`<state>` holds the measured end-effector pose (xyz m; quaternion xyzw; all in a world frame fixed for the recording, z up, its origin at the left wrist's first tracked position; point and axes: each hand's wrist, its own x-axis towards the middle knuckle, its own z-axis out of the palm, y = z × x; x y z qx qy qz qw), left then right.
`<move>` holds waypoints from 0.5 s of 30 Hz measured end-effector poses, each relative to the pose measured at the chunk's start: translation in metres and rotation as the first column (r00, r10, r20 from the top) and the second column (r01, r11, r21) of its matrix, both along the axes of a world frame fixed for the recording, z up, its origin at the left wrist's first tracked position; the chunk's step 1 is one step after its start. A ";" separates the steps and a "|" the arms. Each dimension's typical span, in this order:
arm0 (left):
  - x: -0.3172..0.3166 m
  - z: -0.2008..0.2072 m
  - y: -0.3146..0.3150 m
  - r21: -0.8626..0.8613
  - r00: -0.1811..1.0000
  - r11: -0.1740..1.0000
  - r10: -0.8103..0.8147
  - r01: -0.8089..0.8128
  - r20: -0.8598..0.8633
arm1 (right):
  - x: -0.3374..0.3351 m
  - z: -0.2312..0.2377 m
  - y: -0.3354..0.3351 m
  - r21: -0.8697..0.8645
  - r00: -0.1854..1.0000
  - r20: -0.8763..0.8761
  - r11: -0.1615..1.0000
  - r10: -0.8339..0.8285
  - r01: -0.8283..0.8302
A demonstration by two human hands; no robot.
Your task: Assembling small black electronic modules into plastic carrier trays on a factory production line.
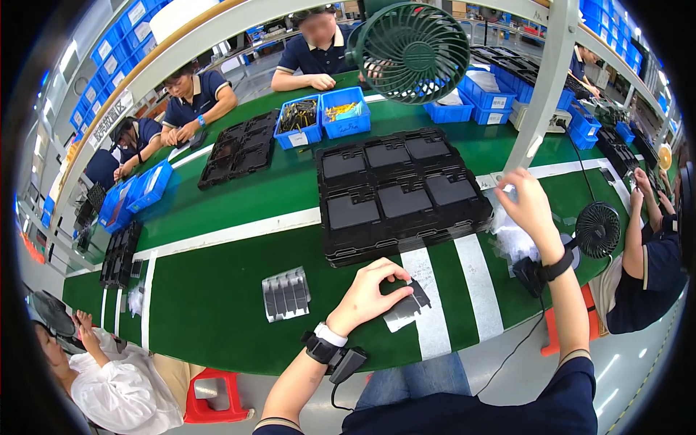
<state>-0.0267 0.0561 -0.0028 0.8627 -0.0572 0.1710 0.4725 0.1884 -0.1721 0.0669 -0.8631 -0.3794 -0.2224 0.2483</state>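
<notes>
My left hand [370, 293] is closed, with thumb and fingertips at the edge of a small clear sheet carrying dark adhesive-looking strips [409, 306] near the table's front edge. To its left lies a similar sheet with several dark strips [286, 295], apart from the hand. My right hand [529, 206] is raised over a heap of crumpled clear film [512, 235], its thumb and forefinger drawn together in a pinch. Whatever is between those fingertips is too small to make out. Beyond my left hand stands a stack of black trays [395, 239], flat dark panels in its compartments.
A green fan [417, 54] hangs from the frame, whose grey post [544, 94] rises beyond my right hand. A small black fan [597, 230] stands at right. Farther off are a blue bin of yellow pieces [346, 119], another black tray [243, 148] and several co-workers.
</notes>
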 end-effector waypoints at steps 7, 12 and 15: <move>0.000 -0.006 0.003 -0.040 0.980 0.993 -0.119 0.114 -0.160 | -0.003 0.010 0.156 -0.296 0.952 -0.087 0.905 0.295 -0.307; 0.000 -0.011 0.003 0.020 0.981 0.990 -0.135 0.139 -0.140 | 0.010 -0.012 0.248 -0.408 0.932 -0.353 0.882 0.088 -0.237; 0.000 -0.013 0.003 0.023 0.980 0.990 -0.136 0.141 -0.146 | 0.013 -0.034 0.277 -0.452 0.950 -0.312 0.880 -0.005 -0.144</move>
